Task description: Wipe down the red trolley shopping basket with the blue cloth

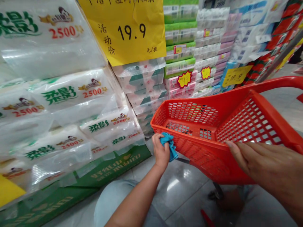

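A red plastic shopping cart [220,138] with perforated basket walls stands in front of me, tilted in the view. Bunched in my left hand [161,149] is a blue cloth [169,146], held against the outside of the basket near its left end. My right hand [262,164] grips the near rim of the basket toward the right, its thumb near the edge and its other fingers largely hidden. Inside the basket, the red floor shows with its slotted openings.
Large packs of tissue paper [59,94] are stacked at left on a green-fronted base [101,176]. A yellow price sign [127,31] hangs above more packs. Green tissue packs [181,33] rise behind the cart. Grey tiled floor [180,186] and my knee [115,201] show below.
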Tool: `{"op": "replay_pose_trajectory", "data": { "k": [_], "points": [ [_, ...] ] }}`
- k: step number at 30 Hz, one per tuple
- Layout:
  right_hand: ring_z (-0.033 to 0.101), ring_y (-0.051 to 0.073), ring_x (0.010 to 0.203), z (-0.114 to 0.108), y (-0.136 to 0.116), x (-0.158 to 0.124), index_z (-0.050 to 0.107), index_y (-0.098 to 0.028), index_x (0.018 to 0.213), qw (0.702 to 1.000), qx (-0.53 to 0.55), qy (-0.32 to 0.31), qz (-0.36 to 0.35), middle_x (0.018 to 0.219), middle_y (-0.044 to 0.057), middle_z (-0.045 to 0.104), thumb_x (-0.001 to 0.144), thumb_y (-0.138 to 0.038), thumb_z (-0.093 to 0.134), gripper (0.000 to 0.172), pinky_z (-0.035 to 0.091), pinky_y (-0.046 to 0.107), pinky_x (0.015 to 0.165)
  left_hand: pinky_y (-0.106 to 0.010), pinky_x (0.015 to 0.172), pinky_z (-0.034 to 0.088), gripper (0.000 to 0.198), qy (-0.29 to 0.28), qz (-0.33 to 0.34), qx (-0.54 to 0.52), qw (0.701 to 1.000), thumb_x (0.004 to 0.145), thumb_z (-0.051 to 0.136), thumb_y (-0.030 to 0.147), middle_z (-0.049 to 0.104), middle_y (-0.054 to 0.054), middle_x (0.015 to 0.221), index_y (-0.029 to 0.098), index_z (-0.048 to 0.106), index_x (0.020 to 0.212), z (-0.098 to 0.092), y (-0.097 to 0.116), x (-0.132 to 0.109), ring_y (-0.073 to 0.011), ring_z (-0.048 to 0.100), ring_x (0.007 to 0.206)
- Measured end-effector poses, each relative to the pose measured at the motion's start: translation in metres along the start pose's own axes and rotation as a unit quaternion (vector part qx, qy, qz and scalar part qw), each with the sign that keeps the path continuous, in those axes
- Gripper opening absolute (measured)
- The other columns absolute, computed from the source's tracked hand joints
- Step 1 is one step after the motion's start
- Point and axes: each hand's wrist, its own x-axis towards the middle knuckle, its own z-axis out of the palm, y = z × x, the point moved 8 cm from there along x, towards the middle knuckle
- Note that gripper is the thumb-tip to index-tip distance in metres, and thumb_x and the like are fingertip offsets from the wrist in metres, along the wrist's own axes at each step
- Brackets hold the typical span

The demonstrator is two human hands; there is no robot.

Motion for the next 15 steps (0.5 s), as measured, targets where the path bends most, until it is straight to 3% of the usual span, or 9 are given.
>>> {"op": "replay_pose_trajectory", "data": {
  "k": [4, 6, 9, 11, 15],
  "points": [
    [0.051, 0.015, 0.051, 0.004, 0.009, 0.004, 0.055, -0.022, 0.055, 0.997, -0.027, -0.027, 0.066, 0.05, 0.0, 0.054, 0.095, -0.038, 0.063, 0.044, 0.032, 0.03, 0.057, -0.046, 0.103, 0.043, 0.029, 0.041, -0.072, -0.009, 0.997, 0.081, 0.046, 0.011, 0.049, -0.006, 0.108, 0.023, 0.044, 0.108, 0.0, -0.026, 0.002, -0.0224, 0.053, 0.106],
    [0.051, 0.015, 0.051, 0.008, 0.013, 0.006, 0.053, -0.022, 0.053, 0.993, -0.048, -0.044, 0.101, 0.05, 0.001, 0.055, 0.096, -0.038, 0.061, 0.047, 0.032, 0.031, 0.056, -0.045, 0.103, 0.043, 0.03, 0.017, -0.083, -0.024, 0.996, 0.078, 0.049, 0.01, 0.05, -0.006, 0.107, 0.024, 0.046, 0.104, 0.013, -0.027, -0.012, -0.0229, 0.054, 0.106],
    [0.048, 0.014, 0.047, 0.005, 0.01, 0.006, 0.052, -0.022, 0.052, 0.997, -0.051, 0.001, 0.06, 0.049, 0.0, 0.053, 0.094, -0.037, 0.064, 0.046, 0.03, 0.03, 0.052, -0.04, 0.099, 0.046, 0.032, -0.051, -0.087, -0.056, 0.993, 0.069, 0.056, 0.008, 0.055, -0.003, 0.1, 0.023, 0.052, 0.097, 0.04, -0.016, -0.047, -0.0216, 0.057, 0.101],
    [0.048, 0.014, 0.048, 0.007, 0.014, 0.002, 0.053, -0.021, 0.054, 0.998, -0.03, 0.008, 0.053, 0.05, 0.0, 0.054, 0.093, -0.035, 0.065, 0.044, 0.03, 0.03, 0.053, -0.039, 0.096, 0.048, 0.029, -0.059, -0.113, -0.068, 0.989, 0.069, 0.054, 0.008, 0.056, -0.002, 0.096, 0.023, 0.052, 0.094, 0.049, -0.016, -0.064, -0.0203, 0.058, 0.096],
    [0.052, 0.013, 0.05, 0.022, 0.028, -0.007, 0.058, -0.022, 0.055, 0.996, 0.036, -0.049, 0.069, 0.052, -0.001, 0.059, 0.093, -0.036, 0.065, 0.041, 0.032, 0.029, 0.055, -0.036, 0.092, 0.048, 0.022, -0.007, -0.19, -0.082, 0.978, 0.078, 0.051, 0.012, 0.054, -0.001, 0.095, 0.023, 0.047, 0.097, 0.04, -0.037, -0.059, -0.0177, 0.057, 0.093]
  ]
}}
